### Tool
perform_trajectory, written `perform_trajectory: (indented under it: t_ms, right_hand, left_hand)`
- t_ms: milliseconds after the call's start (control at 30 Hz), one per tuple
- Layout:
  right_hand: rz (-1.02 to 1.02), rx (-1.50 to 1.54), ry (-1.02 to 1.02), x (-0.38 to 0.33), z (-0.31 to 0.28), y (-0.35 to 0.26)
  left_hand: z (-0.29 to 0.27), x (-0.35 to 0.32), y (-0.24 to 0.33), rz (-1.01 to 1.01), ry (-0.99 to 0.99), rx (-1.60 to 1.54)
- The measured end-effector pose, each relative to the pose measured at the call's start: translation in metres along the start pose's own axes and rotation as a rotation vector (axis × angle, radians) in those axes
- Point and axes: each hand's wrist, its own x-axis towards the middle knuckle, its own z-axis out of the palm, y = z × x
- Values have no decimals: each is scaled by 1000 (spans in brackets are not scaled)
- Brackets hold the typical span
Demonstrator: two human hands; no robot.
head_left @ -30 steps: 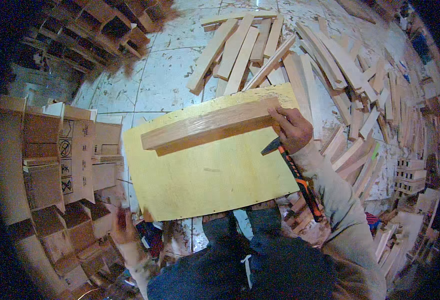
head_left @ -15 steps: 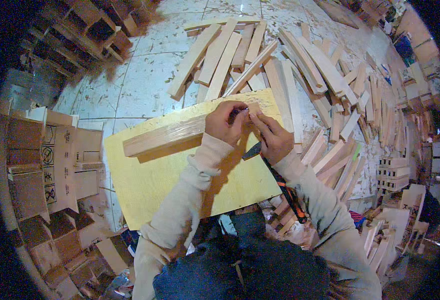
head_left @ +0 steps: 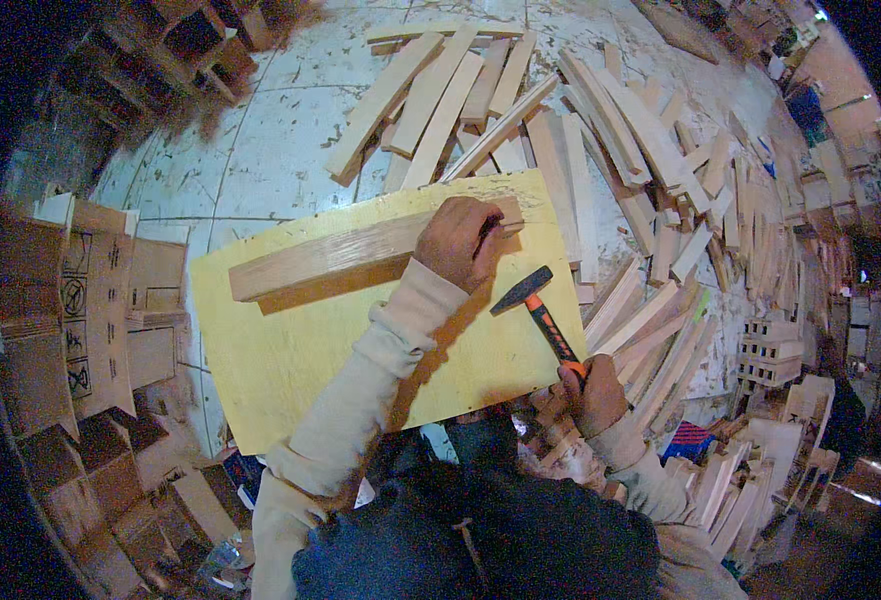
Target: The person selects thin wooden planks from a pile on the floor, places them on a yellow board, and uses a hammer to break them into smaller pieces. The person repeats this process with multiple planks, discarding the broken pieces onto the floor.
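A long pale wooden block (head_left: pixel 330 256) lies across a yellow board (head_left: pixel 305 370) in front of me. My left hand (head_left: pixel 455 243) rests over the block near its right end, fingers curled and closed; whatever they pinch is hidden behind them. Lower right, my right hand (head_left: pixel 597 397) grips a hammer (head_left: pixel 552 328) by its black-and-orange handle. The dark hammer head lies over the board's right part, below the end of the block and apart from it.
Loose wooden strips (head_left: pixel 440 95) lie heaped on the tiled floor (head_left: pixel 280 125) beyond the board, with more piled at right. Cardboard boxes (head_left: pixel 100 310) stand at left. Stacked wooden blocks (head_left: pixel 768 352) sit at far right.
My right hand has left the left hand's fingertips, moved down toward me and taken hold of the hammer. The left hand stays at the block's right end.
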Motion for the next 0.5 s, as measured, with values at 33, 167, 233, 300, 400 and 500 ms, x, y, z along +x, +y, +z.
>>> perform_trajectory:
  t_ms: [33, 167, 233, 300, 400, 500]
  right_hand:
    - [13, 91, 8, 1, -5, 2]
    - [20, 284, -14, 11, -24, -1]
    - [-1, 393, -55, 14, -27, -6]
    - [47, 435, -83, 16, -26, -11]
    - [131, 586, -122, 16, -26, -14]
    - [192, 729, -174, 14, -32, -15]
  left_hand:
    - [1, 0, 0, -2, 3, 16]
    - [4, 1, 1, -16, -2, -14]
    - [5, 0, 0, 45, 10, 10]
    - [6, -1, -2, 108, -18, 80]
    - [7, -4, -6, 133, -38, 106]
    - [7, -4, -6, 111, -3, 67]
